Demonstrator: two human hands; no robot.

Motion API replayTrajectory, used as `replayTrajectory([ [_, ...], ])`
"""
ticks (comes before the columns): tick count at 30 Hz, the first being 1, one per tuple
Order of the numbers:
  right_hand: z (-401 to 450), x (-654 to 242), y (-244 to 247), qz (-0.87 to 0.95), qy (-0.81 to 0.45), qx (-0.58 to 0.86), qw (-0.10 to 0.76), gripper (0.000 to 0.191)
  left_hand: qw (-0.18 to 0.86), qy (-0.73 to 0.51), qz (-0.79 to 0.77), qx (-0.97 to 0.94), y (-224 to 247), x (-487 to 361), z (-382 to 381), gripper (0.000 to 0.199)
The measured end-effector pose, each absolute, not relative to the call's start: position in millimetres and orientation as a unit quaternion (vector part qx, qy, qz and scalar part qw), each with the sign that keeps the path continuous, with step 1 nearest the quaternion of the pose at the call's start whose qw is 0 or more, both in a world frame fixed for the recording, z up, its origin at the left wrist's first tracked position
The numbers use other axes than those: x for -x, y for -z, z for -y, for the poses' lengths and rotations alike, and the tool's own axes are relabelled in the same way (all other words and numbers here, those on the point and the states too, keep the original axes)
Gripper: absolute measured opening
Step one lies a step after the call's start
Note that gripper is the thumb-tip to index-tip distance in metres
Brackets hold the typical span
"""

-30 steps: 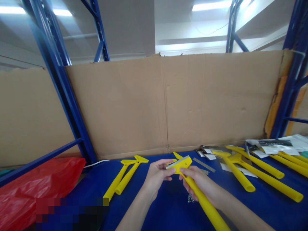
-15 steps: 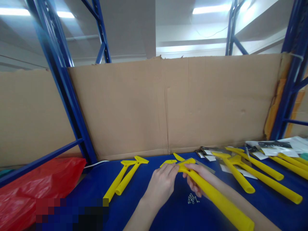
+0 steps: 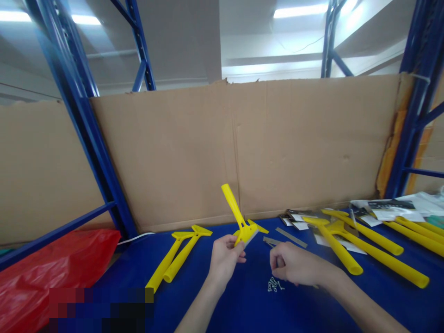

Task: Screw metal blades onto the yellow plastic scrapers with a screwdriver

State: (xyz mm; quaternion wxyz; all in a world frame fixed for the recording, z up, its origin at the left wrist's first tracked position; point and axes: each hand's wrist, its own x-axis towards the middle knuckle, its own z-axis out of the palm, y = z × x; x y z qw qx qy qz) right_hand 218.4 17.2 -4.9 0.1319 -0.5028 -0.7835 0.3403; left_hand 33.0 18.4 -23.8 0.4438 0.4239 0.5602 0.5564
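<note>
The left hand (image 3: 224, 260) has its grip clamped on the head of a yellow scraper (image 3: 247, 232), which is held up above the blue bench (image 3: 239, 305), its hollow handle pointing up and away and the pale blade edge facing down to the right. The right hand (image 3: 298, 264) hangs over a small cluster of metal bits (image 3: 275, 285), probably screws, with its fingers curled in; I cannot tell whether the fingertips meet or have one of the bits between them. The step in hand looks like fixing the blade on this scraper, with the right hand at the fastener stage. The next move seems to call for a fine pinch on one single bit, then lining it up with the scraper head while the left hand keeps the head steady and stays clear of the edge. A loose metal strip (image 3: 291, 237) lies beyond the right hand. Two yellow scrapers (image 3: 185, 252) rest side by side to the left, and more yellow handles (image 3: 385, 263) lie to the right near flat packets (image 3: 395, 211).
</note>
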Motion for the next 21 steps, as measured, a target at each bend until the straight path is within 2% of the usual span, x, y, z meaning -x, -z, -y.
replayTrajectory([
  [5,-16.4,-215.9,11.8,0.785,-0.356,0.492,0.120,0.014,0.500,-0.558,-0.545,-0.376,15.9,-34.7,-13.4,0.010],
  [16,-16.2,-214.3,9.3,0.775,-0.364,0.511,0.073,0.013,0.545,-0.547,-0.523,-0.361,20.7,-30.6,-13.0,0.003],
  [19,-19.2,-215.8,10.3,0.767,-0.384,0.502,0.108,0.014,0.562,-0.543,-0.512,-0.357,21.8,-29.2,-12.6,0.007],
  [21,-23.2,-215.0,13.1,0.760,-0.402,0.485,0.160,0.012,0.566,-0.539,-0.510,-0.359,21.9,-29.2,-12.3,0.008],
])
